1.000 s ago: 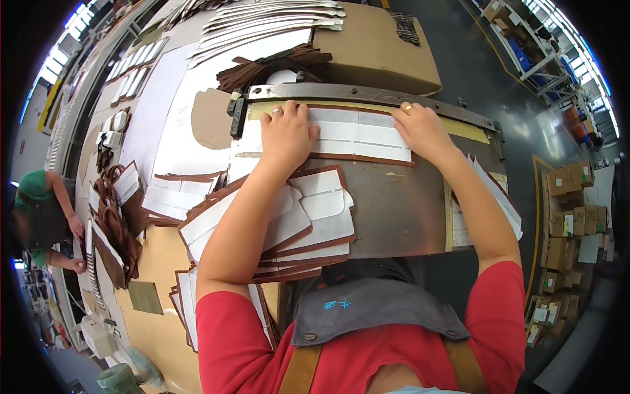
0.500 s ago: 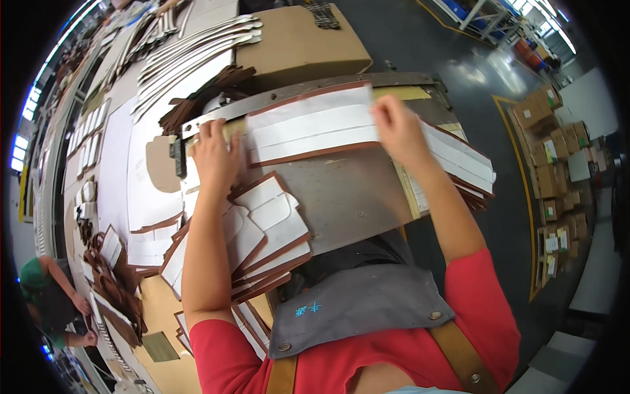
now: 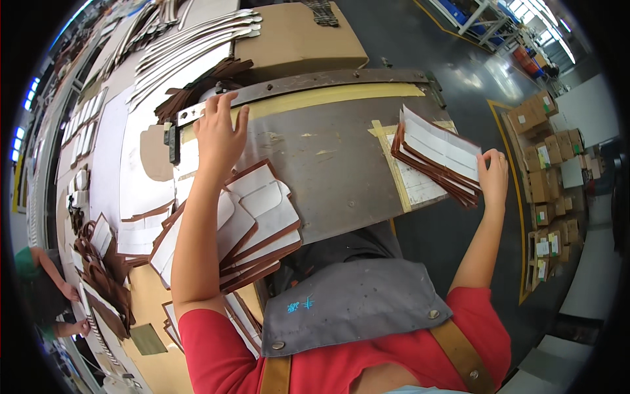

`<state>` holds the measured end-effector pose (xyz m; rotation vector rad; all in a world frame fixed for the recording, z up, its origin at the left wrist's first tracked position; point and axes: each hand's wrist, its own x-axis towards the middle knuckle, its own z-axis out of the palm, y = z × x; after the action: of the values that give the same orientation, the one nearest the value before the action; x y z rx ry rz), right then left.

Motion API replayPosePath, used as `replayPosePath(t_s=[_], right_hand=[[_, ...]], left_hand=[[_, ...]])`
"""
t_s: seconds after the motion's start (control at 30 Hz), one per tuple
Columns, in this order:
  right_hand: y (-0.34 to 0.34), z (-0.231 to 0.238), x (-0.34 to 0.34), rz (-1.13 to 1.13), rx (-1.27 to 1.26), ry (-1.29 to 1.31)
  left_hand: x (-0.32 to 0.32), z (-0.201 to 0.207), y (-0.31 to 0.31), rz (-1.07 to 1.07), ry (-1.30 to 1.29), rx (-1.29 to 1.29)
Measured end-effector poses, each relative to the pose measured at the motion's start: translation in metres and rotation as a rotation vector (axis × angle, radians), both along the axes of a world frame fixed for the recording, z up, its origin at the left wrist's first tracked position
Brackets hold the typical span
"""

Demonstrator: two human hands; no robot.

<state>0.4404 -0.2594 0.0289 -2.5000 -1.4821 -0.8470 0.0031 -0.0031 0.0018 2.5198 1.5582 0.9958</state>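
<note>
Right hand (image 3: 493,176) grips the bundle of brown-edged card pieces (image 3: 438,154) at the worktop's (image 3: 341,164) right edge, long axis left-right; left hand (image 3: 220,134) rests open and flat, far left.

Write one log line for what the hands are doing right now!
left hand: flat on grey metal work plate | right hand: holding stack of brown-edged white cut pieces

Brown-edged white panel stack (image 3: 438,157), tilted, table's right edge.

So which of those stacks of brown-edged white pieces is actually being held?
The stack of brown-edged white pieces at the grey worktable's right edge, gripped by the right hand. The fanned pile beside the left forearm lies untouched.
</note>
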Motion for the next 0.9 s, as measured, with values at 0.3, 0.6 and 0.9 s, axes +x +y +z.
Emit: replayPosePath(t_s=[0.3,0.6,0.9], right_hand=[[0.126,0.007,-0.236,0.995,-0.264,1.255],[0.202,-0.025,-0.355,0.940,-0.625,1.351],[0.210,-0.016,-0.249,0.731,-0.052,1.524]], left_hand=[[0.004,0.023,-0.001,-0.048,-0.161,0.069],[0.000,0.053,-0.006,-0.105,-0.348,0.137],[-0.015,0.083,-0.024,-0.230,-0.163,0.156]])
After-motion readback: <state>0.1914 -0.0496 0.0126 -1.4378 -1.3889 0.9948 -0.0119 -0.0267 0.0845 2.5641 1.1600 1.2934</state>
